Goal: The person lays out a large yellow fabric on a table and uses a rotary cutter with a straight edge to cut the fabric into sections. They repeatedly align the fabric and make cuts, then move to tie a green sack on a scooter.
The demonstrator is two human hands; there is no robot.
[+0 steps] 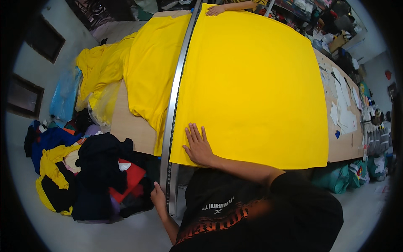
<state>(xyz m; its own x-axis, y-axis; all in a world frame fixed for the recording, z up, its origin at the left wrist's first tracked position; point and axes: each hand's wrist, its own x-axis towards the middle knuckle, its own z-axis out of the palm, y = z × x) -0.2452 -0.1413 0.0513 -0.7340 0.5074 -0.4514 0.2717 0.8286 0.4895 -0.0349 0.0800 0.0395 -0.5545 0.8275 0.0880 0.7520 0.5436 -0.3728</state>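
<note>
A large yellow fabric sheet (256, 88) lies flat over the table. Across it, from far to near, runs a long silver metal rail (175, 84) with a row of dark holes or teeth along one side. My right hand (198, 147) rests flat on the fabric near its front left corner, fingers spread, just right of the rail. Beside the rail's near end, past the table edge, my left hand (158, 198) is closed with its thumb up. What its fingers hold, if anything, is hidden. More yellow fabric (153, 63) lies loosely folded left of the rail.
Another person's hand (215, 10) presses the fabric's far edge. A heap of dark, red and yellow clothes (100, 168) sits on the floor at left, below a blue plastic bag (65, 94). Paper patterns (344, 101) lie on the wooden table's right side. Green bags (333, 178) stand beneath.
</note>
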